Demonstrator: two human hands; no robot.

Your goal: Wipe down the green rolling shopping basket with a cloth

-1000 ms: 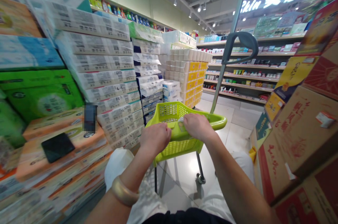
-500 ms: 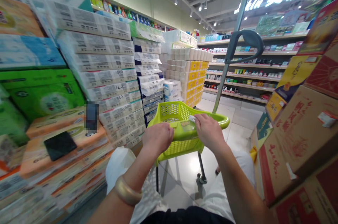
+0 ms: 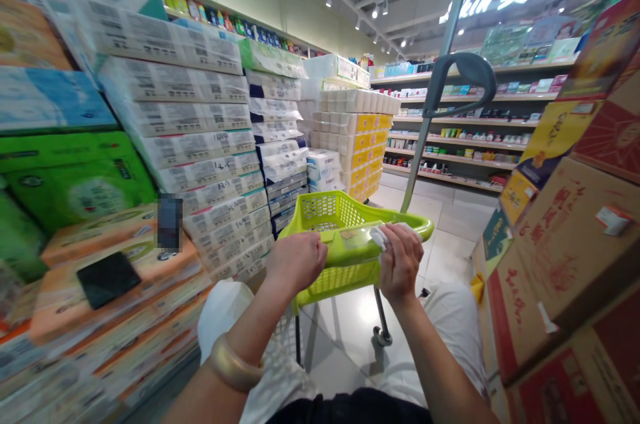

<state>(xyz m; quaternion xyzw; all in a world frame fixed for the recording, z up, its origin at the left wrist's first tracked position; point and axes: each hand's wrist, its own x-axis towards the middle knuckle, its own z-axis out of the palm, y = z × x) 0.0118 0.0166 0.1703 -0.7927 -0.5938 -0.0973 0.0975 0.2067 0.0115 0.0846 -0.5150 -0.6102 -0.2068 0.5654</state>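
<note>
A lime green wheeled shopping basket (image 3: 330,211) stands on the tiled floor in front of me. My left hand (image 3: 296,263) is closed around its near rim. My right hand (image 3: 400,263) is closed on a small white cloth or tissue (image 3: 381,236) and presses it against the flat near edge of the basket. A gold bangle (image 3: 234,364) circles my left wrist. The basket's grey pull handle (image 3: 453,81) rises on a metal pole at the right.
Stacked packs of tissue paper (image 3: 200,144) fill the left side, with a black phone (image 3: 109,279) lying on an orange pack. Cardboard boxes (image 3: 565,244) are piled on the right. Shelves of goods (image 3: 465,137) line the far end of the aisle.
My right hand has slid to the right along the basket's near edge with the white cloth, uncovering the flat part of the rim. My left hand has stayed on the rim.
</note>
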